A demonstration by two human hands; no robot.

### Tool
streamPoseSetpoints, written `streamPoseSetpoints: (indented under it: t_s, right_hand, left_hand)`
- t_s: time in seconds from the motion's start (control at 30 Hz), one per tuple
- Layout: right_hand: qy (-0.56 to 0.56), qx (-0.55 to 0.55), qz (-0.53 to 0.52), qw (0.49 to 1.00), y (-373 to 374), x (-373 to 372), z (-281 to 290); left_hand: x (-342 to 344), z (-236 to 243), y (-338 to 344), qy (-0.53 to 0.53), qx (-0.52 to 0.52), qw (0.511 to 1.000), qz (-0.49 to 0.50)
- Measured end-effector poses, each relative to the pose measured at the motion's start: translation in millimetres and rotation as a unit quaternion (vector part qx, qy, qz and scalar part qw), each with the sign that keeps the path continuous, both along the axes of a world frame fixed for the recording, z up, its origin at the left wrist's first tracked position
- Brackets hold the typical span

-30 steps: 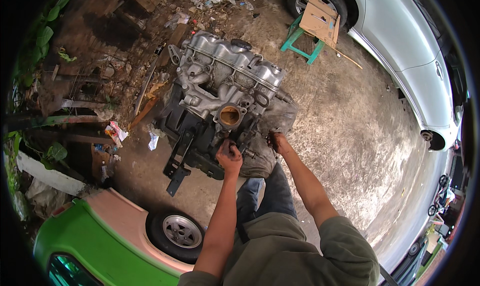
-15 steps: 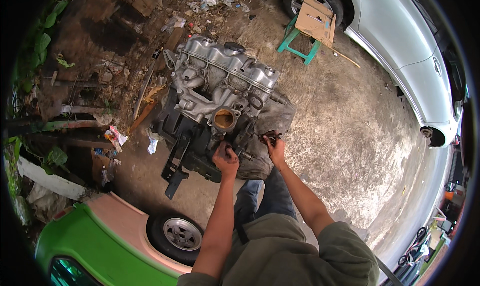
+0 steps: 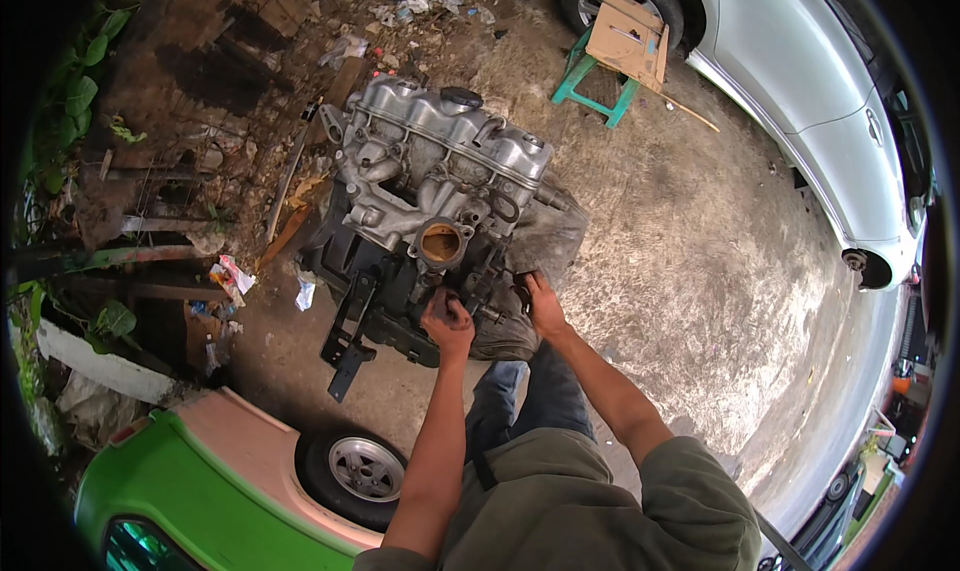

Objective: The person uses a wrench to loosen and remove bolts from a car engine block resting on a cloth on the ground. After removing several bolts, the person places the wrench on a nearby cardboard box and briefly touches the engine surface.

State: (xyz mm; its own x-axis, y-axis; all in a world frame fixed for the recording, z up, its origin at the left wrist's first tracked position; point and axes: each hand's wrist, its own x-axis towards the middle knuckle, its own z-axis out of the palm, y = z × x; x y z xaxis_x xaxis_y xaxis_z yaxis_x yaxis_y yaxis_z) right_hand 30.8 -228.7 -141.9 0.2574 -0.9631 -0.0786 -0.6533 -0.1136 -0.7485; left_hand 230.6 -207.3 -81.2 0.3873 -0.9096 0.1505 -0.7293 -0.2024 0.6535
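Observation:
A grimy metal engine point(image 3: 450, 141) stands in front of me, with a silver valve cover on top and a round throttle opening point(image 3: 440, 241) facing up. My left hand point(image 3: 447, 319) is closed just below that opening, fingers curled against the engine's lower front; what they hold is hidden. My right hand point(image 3: 540, 299) is closed at the engine's right, by the grey gearbox housing point(image 3: 550, 226), around a small dark piece too hard to name. A black metal bracket point(image 3: 348, 336) sticks out at the lower left of the engine.
A green stool point(image 3: 600, 106) with cardboard point(image 3: 625, 41) on it stands beside a silver car point(image 3: 790, 71). A green and pink car point(image 3: 200, 481) is at lower left. Planks, litter point(image 3: 235, 271) and plants line the left side; bare concrete point(image 3: 700, 291) lies to the right.
The engine appears lower and further left in the picture. My right hand has shifted left and slightly down, its fingers turning at the engine's side. My left hand stays below the throttle opening.

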Motion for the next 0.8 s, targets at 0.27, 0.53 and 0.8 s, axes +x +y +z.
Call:
streamPoseSetpoints:
  t_s: [0.27,0.53,0.8]
  right_hand:
    - [-0.429,0.286,-0.253,0.819,-36.8,8.4,-6.3]
    - [-0.583,0.531,-0.309,0.532,-50.9,-0.1,-66.1]
    - [-0.505,0.385,-0.333,0.697,-24.2,-5.5,-43.4]
  left_hand:
    - [-0.7,0.1,-0.5,0.025,-0.061,0.998,-0.016]
    - [-1.6,1.2,-1.9,0.009,-0.072,0.997,-0.01]
    - [-2.2,3.3,-2.3,0.009,-0.075,0.997,-0.006]
